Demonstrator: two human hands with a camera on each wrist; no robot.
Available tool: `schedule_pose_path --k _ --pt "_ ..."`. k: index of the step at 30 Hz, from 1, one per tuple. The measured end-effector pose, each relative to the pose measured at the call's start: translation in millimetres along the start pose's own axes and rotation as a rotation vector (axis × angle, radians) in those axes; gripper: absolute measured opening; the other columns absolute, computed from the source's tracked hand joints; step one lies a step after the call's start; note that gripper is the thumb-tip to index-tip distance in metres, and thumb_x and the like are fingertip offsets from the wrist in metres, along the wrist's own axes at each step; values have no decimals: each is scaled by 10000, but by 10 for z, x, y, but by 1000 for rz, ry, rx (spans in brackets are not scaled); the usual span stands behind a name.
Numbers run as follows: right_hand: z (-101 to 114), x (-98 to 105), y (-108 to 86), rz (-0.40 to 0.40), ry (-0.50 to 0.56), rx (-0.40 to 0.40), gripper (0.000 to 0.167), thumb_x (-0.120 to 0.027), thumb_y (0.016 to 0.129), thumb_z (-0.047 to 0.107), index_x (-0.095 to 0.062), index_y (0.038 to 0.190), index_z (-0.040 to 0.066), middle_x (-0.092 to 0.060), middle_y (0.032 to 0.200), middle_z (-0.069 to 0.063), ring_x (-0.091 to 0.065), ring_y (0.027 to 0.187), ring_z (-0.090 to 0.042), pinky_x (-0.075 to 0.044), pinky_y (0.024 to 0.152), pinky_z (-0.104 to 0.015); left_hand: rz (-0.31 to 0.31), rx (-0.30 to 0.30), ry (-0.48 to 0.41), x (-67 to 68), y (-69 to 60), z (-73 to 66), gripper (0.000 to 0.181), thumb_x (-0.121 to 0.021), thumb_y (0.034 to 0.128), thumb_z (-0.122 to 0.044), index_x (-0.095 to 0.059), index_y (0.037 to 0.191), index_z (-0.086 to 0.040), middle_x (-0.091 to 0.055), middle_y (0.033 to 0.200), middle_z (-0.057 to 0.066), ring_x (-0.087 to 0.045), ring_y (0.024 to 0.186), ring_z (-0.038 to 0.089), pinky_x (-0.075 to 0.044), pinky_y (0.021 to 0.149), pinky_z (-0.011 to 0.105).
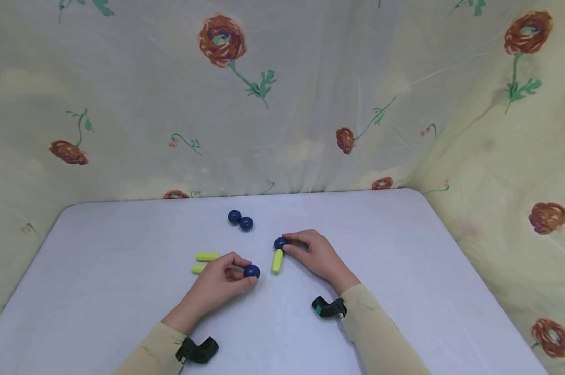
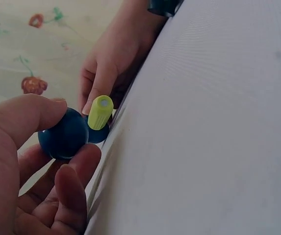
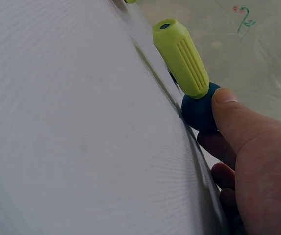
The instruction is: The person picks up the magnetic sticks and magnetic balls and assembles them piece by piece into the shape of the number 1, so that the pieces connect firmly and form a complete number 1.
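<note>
My left hand (image 1: 223, 281) pinches a dark blue ball (image 1: 251, 271) between thumb and fingers. In the left wrist view that ball (image 2: 64, 134) looks smooth and glossy. To its right, my right hand (image 1: 317, 255) pinches a second blue ball (image 1: 280, 243). A yellow-green ribbed rod (image 1: 277, 262) is joined to this ball and points toward the front of the table. Seen from the right wrist, the rod (image 3: 182, 58) has a small dark round spot in its free end. The two held balls are apart.
Two more blue balls (image 1: 240, 220) lie side by side farther back. Left of my left hand are two yellow-green rods (image 1: 207, 257), one partly covered by the hand. The white table (image 1: 123, 229) ends at a flower-printed cloth (image 1: 291, 104) behind and at the sides.
</note>
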State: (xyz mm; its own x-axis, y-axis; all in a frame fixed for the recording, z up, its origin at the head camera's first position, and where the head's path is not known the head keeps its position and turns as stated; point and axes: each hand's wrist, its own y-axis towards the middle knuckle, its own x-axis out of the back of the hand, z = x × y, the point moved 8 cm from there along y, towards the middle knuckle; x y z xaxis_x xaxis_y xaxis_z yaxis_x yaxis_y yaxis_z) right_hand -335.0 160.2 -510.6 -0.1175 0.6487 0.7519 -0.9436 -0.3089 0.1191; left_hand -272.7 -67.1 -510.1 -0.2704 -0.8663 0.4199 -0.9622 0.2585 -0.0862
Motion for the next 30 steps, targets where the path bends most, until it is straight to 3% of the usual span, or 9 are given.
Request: schedule_pose_path --k 4,14,24,30 --pt "2 -2 -2 3 5 -4 412 -639 926 518 -675 1276 303 -641 1205 127 -552 1176 -114 -435 999 -393 5 3 33 -18 -7 -4 358 -841 779 -411 -669 1001 -189 -684 986 -44 -660 821 107 -543 750 312" --pt "2 7 -4 0 -8 -3 415 -630 927 528 -669 1280 313 -638 1215 123 -552 1181 -114 -432 1004 -396 16 -62 190 -84 -28 -64 390 -803 766 -541 -690 998 -249 -638 789 -115 -590 715 101 -487 665 314" --pt "31 24 6 2 7 15 402 -642 929 504 -679 1271 295 -648 1205 115 -556 1174 -117 -433 1000 -398 -7 -101 269 -92 -49 -117 348 -789 782 -544 -698 989 -280 -609 748 -131 -527 607 100 -422 552 276" --pt "23 17 0 5 8 10 406 -639 930 507 -681 1271 291 -649 1200 119 -557 1171 -121 -435 997 -405 -3 -152 315 -128 -59 -153 338 -772 795 -556 -705 1019 -311 -622 856 -176 -521 610 78 -432 551 269"
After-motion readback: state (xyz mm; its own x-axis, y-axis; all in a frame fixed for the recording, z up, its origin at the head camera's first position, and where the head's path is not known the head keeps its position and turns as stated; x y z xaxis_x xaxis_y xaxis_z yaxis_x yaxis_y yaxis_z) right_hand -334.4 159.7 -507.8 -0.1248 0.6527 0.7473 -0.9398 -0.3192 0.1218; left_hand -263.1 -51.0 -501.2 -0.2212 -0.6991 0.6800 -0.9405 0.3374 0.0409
